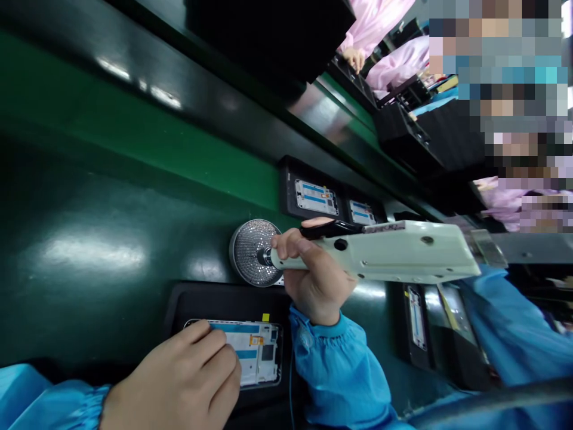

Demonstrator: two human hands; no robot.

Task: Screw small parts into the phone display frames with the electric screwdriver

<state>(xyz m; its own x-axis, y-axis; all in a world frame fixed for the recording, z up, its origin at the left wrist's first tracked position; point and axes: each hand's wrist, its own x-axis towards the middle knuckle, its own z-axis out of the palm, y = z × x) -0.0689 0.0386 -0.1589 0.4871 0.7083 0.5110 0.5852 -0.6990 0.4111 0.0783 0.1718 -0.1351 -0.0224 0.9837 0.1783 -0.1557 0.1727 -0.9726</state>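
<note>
My right hand [316, 272] is closed around a pale green electric screwdriver [403, 254] with a black lever along its side. Its metal tip points left, over a round metal dish [256, 252] full of small shiny pieces, too fine to tell apart. Below lies a phone mid-frame [264, 357] with blue strips, an orange flex cable and a yellow tab, set in a black tray [197, 294]. My left hand [188, 370] covers the left end of the frame, fingers curled and close together. The fingertips and whatever they may pinch are hidden.
Behind the dish, another black tray [290, 206] carries two similar phone frames. More trays [423, 352] stand at the right, beside a blue sleeve [501, 322]. Across the dark rail [156, 89], people in pink sleeves [380, 21] sit near black boxes [430, 137]. A green mat [111, 221] covers the bench.
</note>
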